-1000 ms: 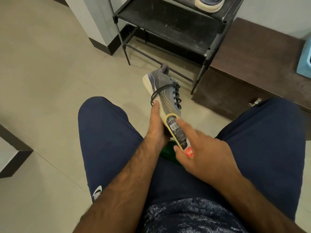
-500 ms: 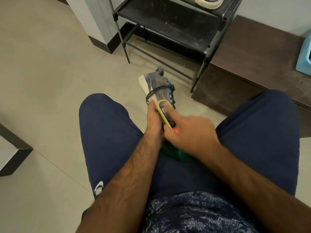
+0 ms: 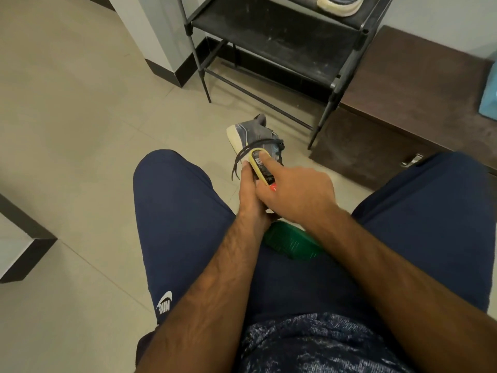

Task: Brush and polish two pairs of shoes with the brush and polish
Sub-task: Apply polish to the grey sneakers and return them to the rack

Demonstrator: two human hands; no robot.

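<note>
Grey shoe [image 3: 252,131] is held above the tiled floor [image 3: 80,117], just beyond the knees, with the heel end far and the toe end hidden under the hands. It is clasped from the left by the left hand [image 3: 248,193]. The thumb is laid along the upper; the other fingers are hidden beneath, so their curl cannot be told. A brush [image 3: 259,165], yellow-edged with a dark label on its back, is pressed against the upper beside the black lace [image 3: 242,154]. The brush is gripped by the right hand [image 3: 298,191], with the forefinger laid straight along its back and the thumb and remaining fingers closed on its sides.

A green plastic object [image 3: 290,244] is seen near, below the wrists, between thighs clad in blue shorts [image 3: 174,211]. A black shoe rack [image 3: 269,36] is noted far, with a second shoe [image 3: 340,6] on its upper shelf. A brown cabinet [image 3: 416,90] is set just right of the rack.
</note>
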